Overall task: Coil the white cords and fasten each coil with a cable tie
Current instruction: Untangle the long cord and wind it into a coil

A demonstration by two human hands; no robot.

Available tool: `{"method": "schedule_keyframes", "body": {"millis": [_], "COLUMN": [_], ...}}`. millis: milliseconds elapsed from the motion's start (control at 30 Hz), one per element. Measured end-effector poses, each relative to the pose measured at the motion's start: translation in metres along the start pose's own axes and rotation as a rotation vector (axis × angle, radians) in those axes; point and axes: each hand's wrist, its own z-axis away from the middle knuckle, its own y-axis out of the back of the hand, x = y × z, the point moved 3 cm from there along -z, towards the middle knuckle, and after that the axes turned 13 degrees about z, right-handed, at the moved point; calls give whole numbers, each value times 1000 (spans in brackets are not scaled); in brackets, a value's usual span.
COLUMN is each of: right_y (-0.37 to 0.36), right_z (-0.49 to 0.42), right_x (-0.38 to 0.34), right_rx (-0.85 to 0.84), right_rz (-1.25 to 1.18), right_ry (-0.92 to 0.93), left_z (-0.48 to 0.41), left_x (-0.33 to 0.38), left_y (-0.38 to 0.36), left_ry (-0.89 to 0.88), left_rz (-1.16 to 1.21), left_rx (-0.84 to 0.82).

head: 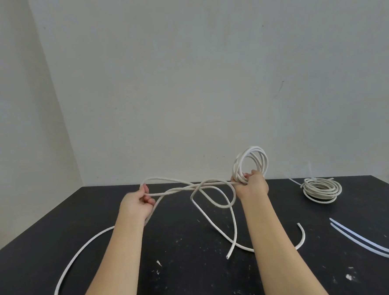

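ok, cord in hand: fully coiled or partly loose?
Partly coiled: right hand grips several loops; rest of cord trails loose through left hand onto table.

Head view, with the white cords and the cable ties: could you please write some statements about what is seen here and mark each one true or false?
1. The right hand grips a coil of white cord, held above the table. True.
2. The left hand lies flat and empty on the table. False: it grips a loose strand of the same cord, above the table.
3. A second coil lies on the table, to the right of the right hand. True.
4. The loose cable ties lie at the left side of the table. False: they lie at its right side, near the person.
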Motion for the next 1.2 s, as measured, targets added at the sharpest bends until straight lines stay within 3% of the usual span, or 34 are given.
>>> {"method": "schedule_keyframes", "body": {"millis": [67,100,233,267,400,467,533,567,700,800,867,1000,1067,1133,1167,1200], "right_y": [7,12,24,25,28,29,29,30,31,28,26,30,31,30,29,27], "right_z": [-5,-9,-20,-22,-23,-23,-22,-21,-17,-14,-9,-5,-4,-3,-1,-1], "right_x": [1,0,5,9,15,14,13,11,4,6,11,15,15,15,15,15], "right_rx": [2,10,23,26,43,44,38,38,4,0,23,80,92,94,94,92], "right_rz": [-22,-13,25,26,25,40,57,66,58,10,7,25,15,-5,-14,-24], "right_ry": [-28,-29,-30,-45,-86,-90,-82,-71,-71,-84,-75,-28,-21,-19,-17,-16], "left_z": [0,1,11,13,19,20,19,17,0,-2,-6,-19,-19,-12,-3,5], "left_x": [1,2,-2,-6,-12,-10,-8,-6,15,23,17,5,0,-2,-1,-1], "left_y": [10,14,26,26,24,24,19,16,17,17,18,44,59,66,63,58], "left_ry": [129,174,209,200,286,283,178,117,73,10,-8,-66,-96,-251,-411,-557], "left_rz": [97,10,-1051,-1222,-1247,-1210,-1064,-882,308,666,584,-221,-501,-747,-826,-884], "left_rx": [-96,-146,-368,-457,-779,-827,-738,-651,-262,-174,-146,48,149,324,377,350]}}
